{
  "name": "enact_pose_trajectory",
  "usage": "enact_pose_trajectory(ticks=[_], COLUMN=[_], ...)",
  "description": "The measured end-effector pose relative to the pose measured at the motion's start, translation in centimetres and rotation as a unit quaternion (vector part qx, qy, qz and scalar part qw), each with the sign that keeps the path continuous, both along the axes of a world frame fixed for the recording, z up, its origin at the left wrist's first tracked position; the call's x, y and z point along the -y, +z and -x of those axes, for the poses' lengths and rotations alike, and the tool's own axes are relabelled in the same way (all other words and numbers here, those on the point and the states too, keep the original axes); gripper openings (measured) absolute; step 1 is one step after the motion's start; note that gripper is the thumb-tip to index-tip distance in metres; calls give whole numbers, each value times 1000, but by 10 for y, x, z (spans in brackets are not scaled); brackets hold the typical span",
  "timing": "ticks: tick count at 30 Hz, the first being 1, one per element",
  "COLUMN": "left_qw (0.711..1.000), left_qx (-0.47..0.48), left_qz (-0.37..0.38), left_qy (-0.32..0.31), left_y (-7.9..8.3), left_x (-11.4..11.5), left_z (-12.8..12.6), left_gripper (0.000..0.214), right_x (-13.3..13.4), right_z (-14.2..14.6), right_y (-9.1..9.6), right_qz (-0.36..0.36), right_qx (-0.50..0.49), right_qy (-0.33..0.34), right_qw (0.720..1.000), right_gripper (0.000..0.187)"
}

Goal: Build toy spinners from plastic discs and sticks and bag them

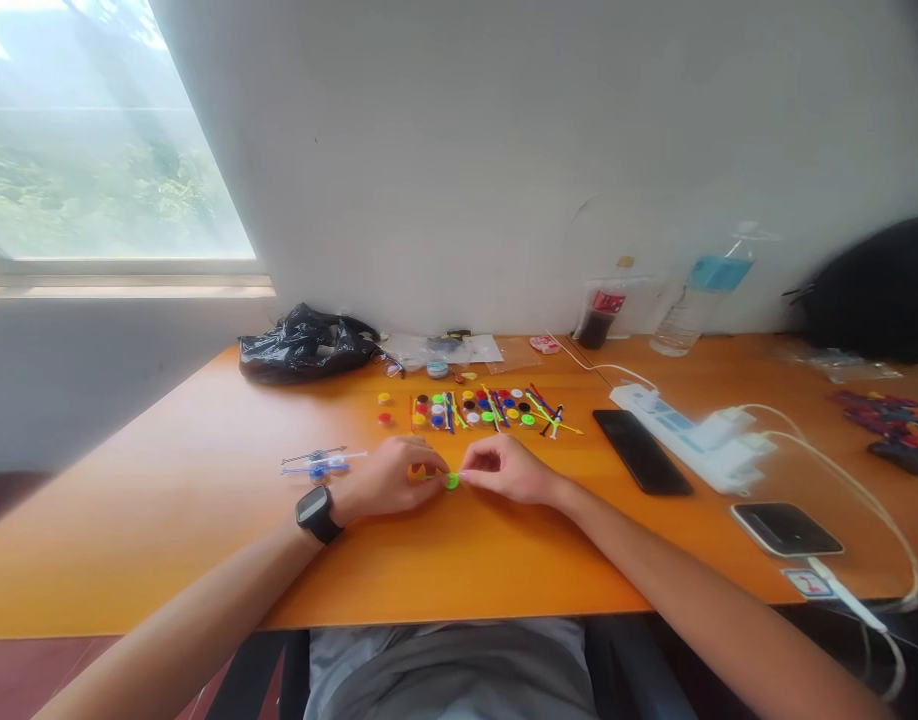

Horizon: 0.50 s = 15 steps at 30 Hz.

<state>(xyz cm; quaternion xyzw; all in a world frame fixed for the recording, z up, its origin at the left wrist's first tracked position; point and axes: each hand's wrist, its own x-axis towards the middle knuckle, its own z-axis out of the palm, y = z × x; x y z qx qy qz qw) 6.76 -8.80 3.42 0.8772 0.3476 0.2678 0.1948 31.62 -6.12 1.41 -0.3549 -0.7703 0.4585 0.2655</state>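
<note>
My left hand (390, 480), with a black watch on its wrist, is closed round a small green disc (451, 481) and a thin stick on the orange table (466, 570). My right hand (504, 468) meets it from the right, fingers pinched at the same green disc. Just beyond the hands lies a spread of coloured discs and sticks (478, 408). A small blue-and-white assembled piece (320, 464) lies to the left of my left hand.
A black plastic bag (305, 343) sits at the back left. At the right are a black phone (642, 451), a white power strip (684, 435) with cables, a second phone (787, 528), two bottles (699, 295) and a black bag (879, 290).
</note>
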Motion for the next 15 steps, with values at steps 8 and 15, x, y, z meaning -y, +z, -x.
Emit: enact_pose_trajectory(ticks=[8,15], left_qw=[1000,1000], left_qx=[8,18], left_qz=[-11,9], left_qy=[-15,-10], left_y=[1,3], left_x=[2,2], left_z=[-5,-7], left_gripper=[12,9], right_x=[-1,-2], right_z=[-1,0], right_y=[-3,-5], right_qz=[-3,-4], right_qx=[-2,5], right_qy=[7,2], right_qw=[1000,1000], right_gripper=[23,20])
